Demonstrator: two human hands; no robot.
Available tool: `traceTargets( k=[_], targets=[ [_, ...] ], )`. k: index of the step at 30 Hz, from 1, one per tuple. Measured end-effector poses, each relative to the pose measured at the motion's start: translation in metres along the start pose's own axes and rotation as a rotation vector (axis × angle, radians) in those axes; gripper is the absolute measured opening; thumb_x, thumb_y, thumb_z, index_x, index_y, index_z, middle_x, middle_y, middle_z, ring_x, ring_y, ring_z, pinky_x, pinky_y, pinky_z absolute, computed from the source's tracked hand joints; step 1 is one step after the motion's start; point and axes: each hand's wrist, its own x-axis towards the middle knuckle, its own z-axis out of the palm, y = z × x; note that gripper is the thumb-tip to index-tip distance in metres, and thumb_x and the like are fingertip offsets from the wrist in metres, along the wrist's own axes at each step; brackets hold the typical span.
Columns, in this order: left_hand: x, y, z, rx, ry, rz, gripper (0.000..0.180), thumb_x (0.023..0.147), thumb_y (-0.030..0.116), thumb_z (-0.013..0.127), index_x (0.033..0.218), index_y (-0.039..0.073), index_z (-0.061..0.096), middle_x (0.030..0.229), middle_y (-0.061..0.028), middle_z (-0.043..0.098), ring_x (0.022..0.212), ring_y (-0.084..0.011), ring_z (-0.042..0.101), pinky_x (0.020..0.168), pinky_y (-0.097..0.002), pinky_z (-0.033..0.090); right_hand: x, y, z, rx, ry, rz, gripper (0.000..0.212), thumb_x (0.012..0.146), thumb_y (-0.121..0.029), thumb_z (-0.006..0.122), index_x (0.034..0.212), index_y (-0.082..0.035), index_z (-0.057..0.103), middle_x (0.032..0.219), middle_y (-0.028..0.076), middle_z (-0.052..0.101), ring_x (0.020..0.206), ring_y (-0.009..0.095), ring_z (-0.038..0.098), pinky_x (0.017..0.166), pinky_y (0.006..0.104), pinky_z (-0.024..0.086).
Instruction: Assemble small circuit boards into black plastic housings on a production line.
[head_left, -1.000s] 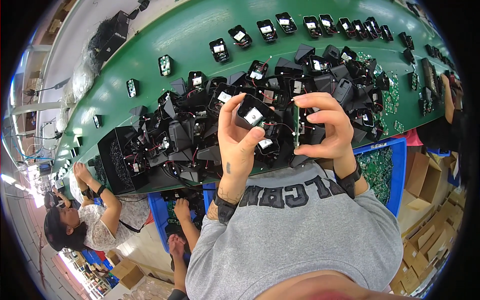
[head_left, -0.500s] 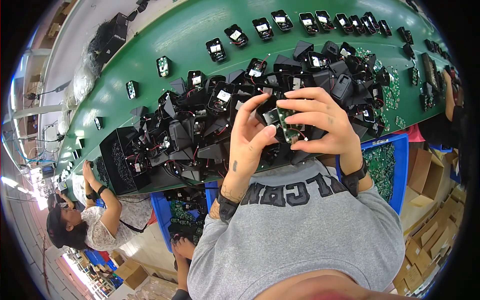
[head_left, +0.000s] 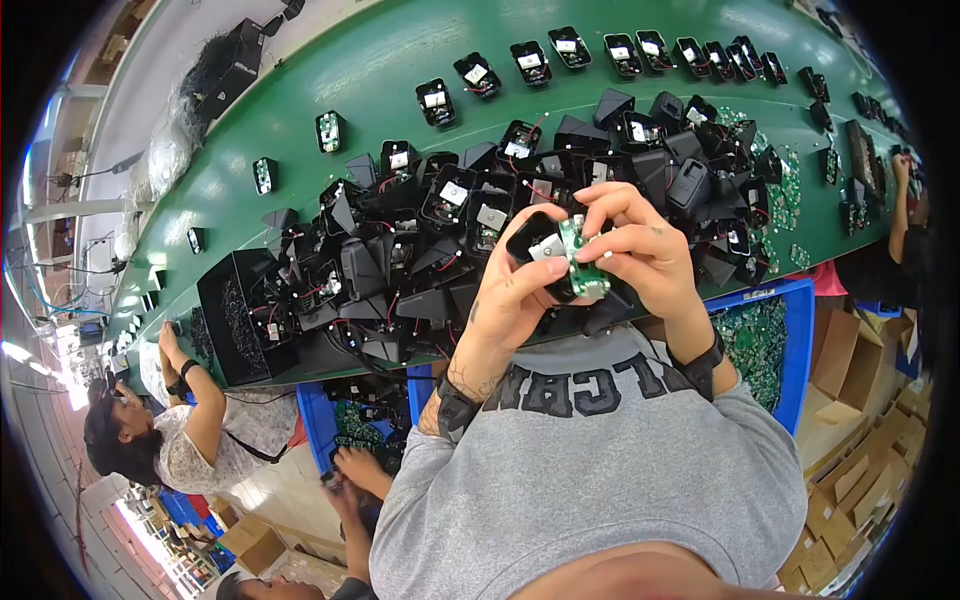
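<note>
My left hand (head_left: 505, 300) is wrapped round a small black plastic housing (head_left: 527, 232), its open side tilted up and a silvery-white block visible inside. With thumb and fingertips, my right hand (head_left: 652, 262) pinches a green circuit board (head_left: 592, 285) at the housing's right side. The board stands at an angle against the housing, and a small white connector shows by my right fingers. Whether the board is partly inside the housing, I cannot tell. Beneath both hands spreads a heap of black housings (head_left: 362, 268), many with red wires and white blocks.
Housings with parts inside stand in a curved row (head_left: 437, 102) along the green table (head_left: 300, 105). Loose green boards (head_left: 785, 190) lie right of the heap. Blue bins (head_left: 800, 350) stand at the near edge. A black box (head_left: 235, 320) is at left; co-workers' hands (head_left: 360, 472) reach a bin.
Both hands have turned the housing and board, so the housing's inside and the board's edge now face me more. My right fingers have curled into a pinch. A co-worker's hands at the bin have moved apart.
</note>
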Motion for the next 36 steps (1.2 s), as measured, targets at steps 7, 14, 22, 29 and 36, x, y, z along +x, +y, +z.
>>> traceTargets(
  k=[7, 14, 22, 29, 36],
  targets=[
    [0.003, -0.007, 0.000, -0.186, -0.113, -0.014, 0.046, 0.083, 0.009, 0.065, 0.122, 0.009, 0.042, 0.105, -0.0083, 0.059, 0.091, -0.0203, 0.065, 0.070, -0.0396, 0.062, 0.002, 0.000, 0.005, 0.168, 0.096, -0.029, 0.014, 0.075, 0.004, 0.066, 0.086, -0.002, 0.072, 0.087, 0.007, 0.067, 0.111, 0.032, 0.052, 0.099, 0.0454, 0.037],
    [0.005, -0.004, 0.008, 0.072, -0.025, 0.225, 0.049, 0.075, 0.005, 0.072, 0.119, 0.001, 0.049, 0.110, -0.0087, 0.058, 0.101, -0.0188, 0.060, 0.084, -0.0338, 0.054, 0.003, -0.009, 0.007, 0.271, 0.111, 0.106, 0.018, 0.073, 0.006, 0.066, 0.089, 0.000, 0.072, 0.086, 0.008, 0.066, 0.112, 0.031, 0.051, 0.102, 0.0481, 0.036],
    [0.004, 0.002, 0.008, 0.436, 0.015, 0.652, 0.047, 0.072, 0.001, 0.071, 0.115, 0.000, 0.052, 0.114, -0.0134, 0.061, 0.105, -0.0183, 0.058, 0.095, -0.0314, 0.044, 0.009, -0.025, 0.026, 0.408, 0.435, 0.181, 0.015, 0.075, 0.007, 0.064, 0.088, 0.000, 0.066, 0.083, 0.009, 0.065, 0.115, 0.027, 0.048, 0.107, 0.0546, 0.030],
    [0.003, 0.004, 0.007, 0.588, 0.001, 0.814, 0.049, 0.068, -0.004, 0.070, 0.114, -0.002, 0.052, 0.112, -0.0153, 0.059, 0.102, -0.0230, 0.061, 0.091, -0.0339, 0.047, 0.010, -0.009, 0.021, 0.011, 0.322, -0.042, 0.015, 0.068, 0.004, 0.070, 0.080, -0.004, 0.066, 0.081, 0.003, 0.065, 0.109, 0.024, 0.049, 0.102, 0.0450, 0.034],
    [0.003, 0.004, 0.006, 0.744, 0.044, 0.885, 0.047, 0.066, -0.005, 0.071, 0.110, -0.002, 0.055, 0.108, -0.0157, 0.062, 0.099, -0.0236, 0.061, 0.087, -0.0333, 0.048, 0.019, -0.012, 0.007, -0.313, 0.176, -0.164, 0.012, 0.068, -0.005, 0.070, 0.076, -0.007, 0.062, 0.077, 0.001, 0.061, 0.101, 0.026, 0.051, 0.107, 0.0542, 0.028]
  ],
)
